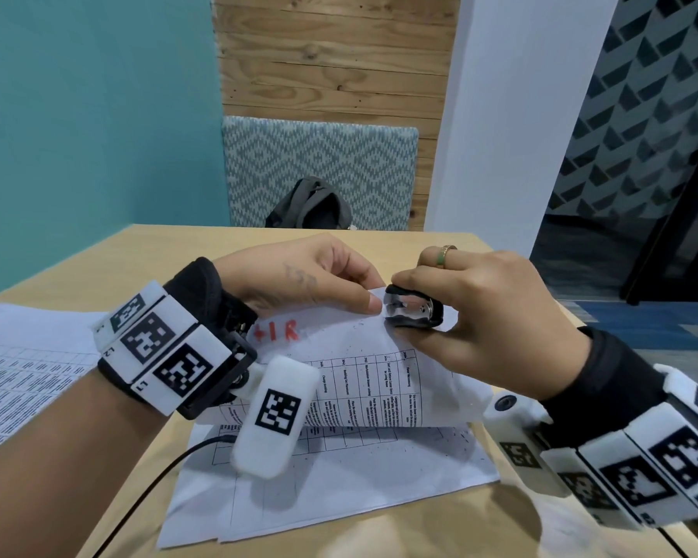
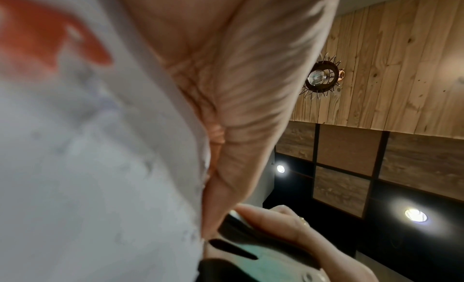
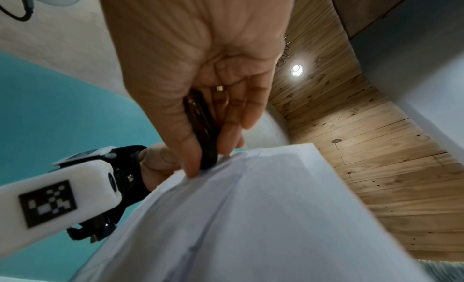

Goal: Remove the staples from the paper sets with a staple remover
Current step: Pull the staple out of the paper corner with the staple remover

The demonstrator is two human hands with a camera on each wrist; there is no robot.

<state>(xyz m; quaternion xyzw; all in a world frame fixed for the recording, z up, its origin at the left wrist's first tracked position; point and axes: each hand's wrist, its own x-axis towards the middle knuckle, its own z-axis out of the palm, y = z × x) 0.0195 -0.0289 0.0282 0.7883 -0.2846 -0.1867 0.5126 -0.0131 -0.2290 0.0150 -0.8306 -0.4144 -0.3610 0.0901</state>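
A stapled paper set (image 1: 363, 356) with a printed table and red writing is lifted off the table at its far corner. My left hand (image 1: 323, 281) pinches that top edge between thumb and fingers; its palm fills the left wrist view beside the paper (image 2: 88, 157). My right hand (image 1: 472, 312) grips a black and chrome staple remover (image 1: 414, 312), whose claws sit at the paper corner right next to my left thumb tip. In the right wrist view the staple remover (image 3: 206, 135) is squeezed between thumb and fingers against the paper (image 3: 251, 207). The staple itself is hidden.
More printed sheets (image 1: 319, 485) lie flat under the lifted set, and another paper stack (image 1: 29, 368) lies at the left on the wooden table (image 1: 150, 255). A black cable (image 1: 158, 485) runs over the near table. A chair with a dark bag (image 1: 311, 205) stands behind the far edge.
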